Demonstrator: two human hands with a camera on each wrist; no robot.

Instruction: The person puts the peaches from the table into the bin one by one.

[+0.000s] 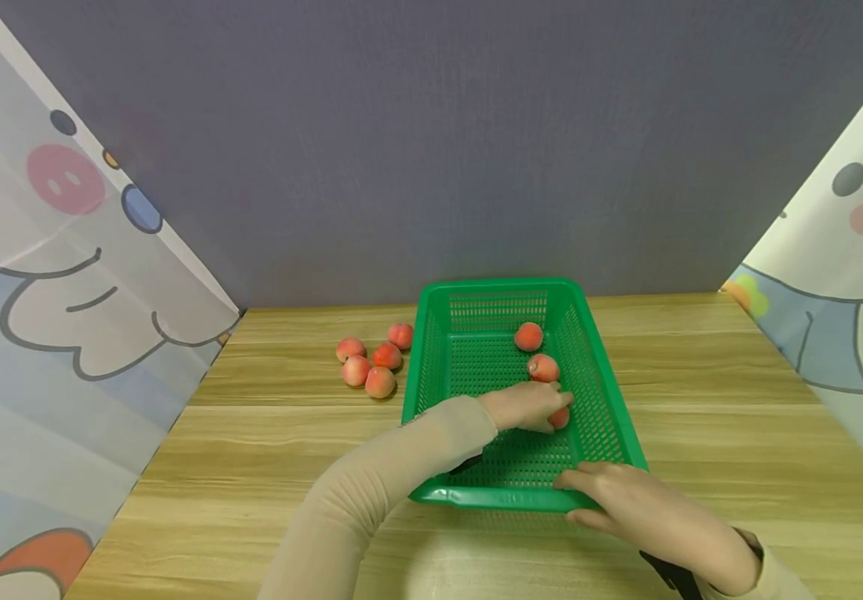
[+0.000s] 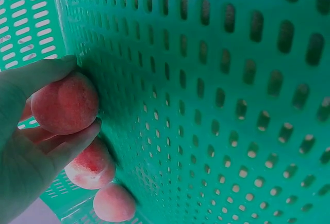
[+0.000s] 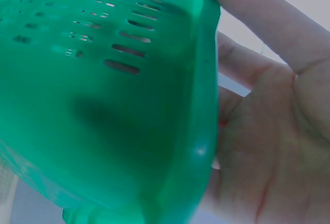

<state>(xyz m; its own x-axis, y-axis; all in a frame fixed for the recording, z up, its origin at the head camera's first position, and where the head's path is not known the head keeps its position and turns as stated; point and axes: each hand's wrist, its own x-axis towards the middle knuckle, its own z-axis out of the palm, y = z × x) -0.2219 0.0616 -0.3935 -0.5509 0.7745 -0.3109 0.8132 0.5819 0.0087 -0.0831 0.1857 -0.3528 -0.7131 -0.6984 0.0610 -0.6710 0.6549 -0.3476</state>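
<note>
A green plastic basket [image 1: 525, 498] with slotted walls stands on the wooden table. My left hand [image 1: 527, 406] reaches down inside it, thumb and fingers round a peach [image 2: 65, 102] close to the basket floor. Two more peaches lie in a line beyond that one: a pale-marked peach [image 1: 544, 367] and a redder peach [image 1: 529, 337] nearer the back wall. At the near right corner, my right hand [image 1: 630, 500] grips the basket's rim [image 3: 206, 105], its thumb outside and fingers over the edge.
Several loose peaches [image 1: 380, 382] lie in a cluster on the table [image 1: 266, 450], left of the basket. A grey panel [image 1: 476, 150] rises behind the table. Cartoon-printed sheets [image 1: 64, 317] stand along both sides.
</note>
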